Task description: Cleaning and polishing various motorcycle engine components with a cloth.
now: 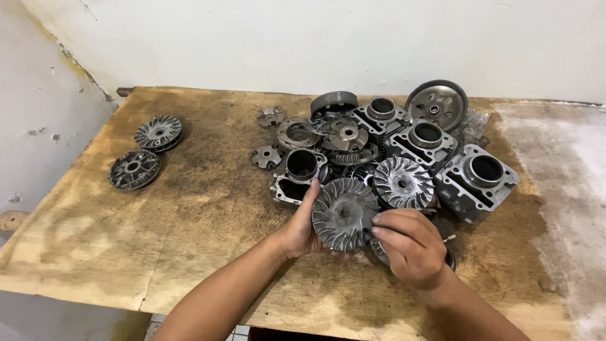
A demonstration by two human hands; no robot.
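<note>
Here we stand over a stained wooden bench (189, 208) against a white wall. The big pile of grey engine parts (404, 145) lies heaped mid-bench, while two finned discs (146, 151) sit apart at the left, seemingly sorted out. Our left hand (300, 230) cups a finned metal disc (344, 215) from behind, tilted up just before the pile; our right hand (410, 246) pinches its rim. We see no labels or packages.

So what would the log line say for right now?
left hand: holds finned disc | right hand: grips its edge | pile of engine parts: behind | two finned discs: set apart, table left
</note>
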